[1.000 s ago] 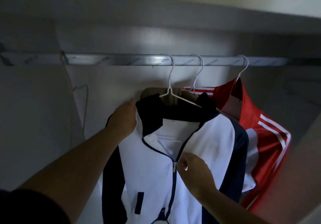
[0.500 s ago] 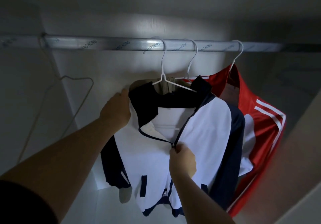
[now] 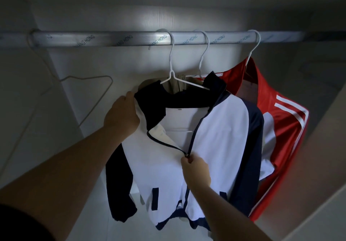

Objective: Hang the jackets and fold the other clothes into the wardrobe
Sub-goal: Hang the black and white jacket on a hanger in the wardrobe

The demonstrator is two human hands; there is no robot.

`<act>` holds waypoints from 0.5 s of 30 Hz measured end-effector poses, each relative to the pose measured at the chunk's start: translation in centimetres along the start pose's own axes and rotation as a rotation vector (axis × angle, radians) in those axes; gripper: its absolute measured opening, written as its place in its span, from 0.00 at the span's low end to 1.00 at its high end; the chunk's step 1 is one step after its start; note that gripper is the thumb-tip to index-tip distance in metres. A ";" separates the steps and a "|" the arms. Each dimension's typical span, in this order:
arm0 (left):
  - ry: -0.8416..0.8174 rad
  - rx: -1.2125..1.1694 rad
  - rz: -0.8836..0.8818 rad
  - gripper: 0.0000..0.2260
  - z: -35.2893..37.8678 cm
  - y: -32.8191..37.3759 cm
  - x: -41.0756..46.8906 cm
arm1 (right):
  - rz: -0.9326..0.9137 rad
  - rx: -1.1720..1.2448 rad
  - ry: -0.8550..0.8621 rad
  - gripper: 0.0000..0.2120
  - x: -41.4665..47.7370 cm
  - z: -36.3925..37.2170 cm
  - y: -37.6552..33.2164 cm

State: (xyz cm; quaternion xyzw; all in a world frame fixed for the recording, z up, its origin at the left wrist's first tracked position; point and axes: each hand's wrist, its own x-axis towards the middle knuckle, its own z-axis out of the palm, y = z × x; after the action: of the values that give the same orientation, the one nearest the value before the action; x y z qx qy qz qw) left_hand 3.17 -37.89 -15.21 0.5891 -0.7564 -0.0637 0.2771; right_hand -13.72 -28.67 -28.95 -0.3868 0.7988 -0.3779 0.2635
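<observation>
Below the rail [image 3: 112,38], our left hand [image 3: 121,115] grips the shoulder of the white and navy jacket [image 3: 221,128], which hangs on a hanger [image 3: 171,74] under the rail's middle. Our right hand [image 3: 196,169] pinches the zipper pull [image 3: 186,154]. We should draw it upward slowly, with the left holding the cloth tight.

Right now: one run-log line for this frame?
stage: white-and-navy zip jacket on white wire hanger | left hand: grips its collar | right hand: pinches zipper pull | zip: part open
</observation>
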 end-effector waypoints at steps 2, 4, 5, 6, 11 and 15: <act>0.022 -0.043 -0.003 0.26 0.6 -0.6 -0.5 | -0.036 0.022 -0.070 0.08 -0.3 -1.0 0.3; 0.043 -0.106 -0.028 0.28 1.8 -1.3 -1.8 | -0.034 0.085 -0.151 0.09 -1.0 -2.2 0.3; 0.023 -0.126 -0.049 0.28 2.7 -1.6 -3.0 | -0.017 0.130 -0.209 0.09 -1.4 -2.8 0.1; -0.030 -0.126 -0.073 0.26 3.8 -1.9 -4.3 | 0.009 0.179 -0.272 0.09 -1.8 -3.3 -0.2; -0.387 -0.016 0.017 0.17 9.4 -2.3 -11.9 | 0.119 0.314 -0.456 0.09 -3.4 -5.0 -2.2; -0.330 -0.024 0.045 0.18 12.4 -0.6 -13.6 | 0.104 0.353 -0.521 0.11 -4.2 -5.4 -3.4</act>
State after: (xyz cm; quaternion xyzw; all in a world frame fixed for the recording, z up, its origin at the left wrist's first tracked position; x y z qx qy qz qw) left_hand -0.33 -28.36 -30.52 0.5501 -0.8038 -0.1623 0.1577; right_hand -13.78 -24.51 -22.52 -0.3775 0.6453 -0.3847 0.5414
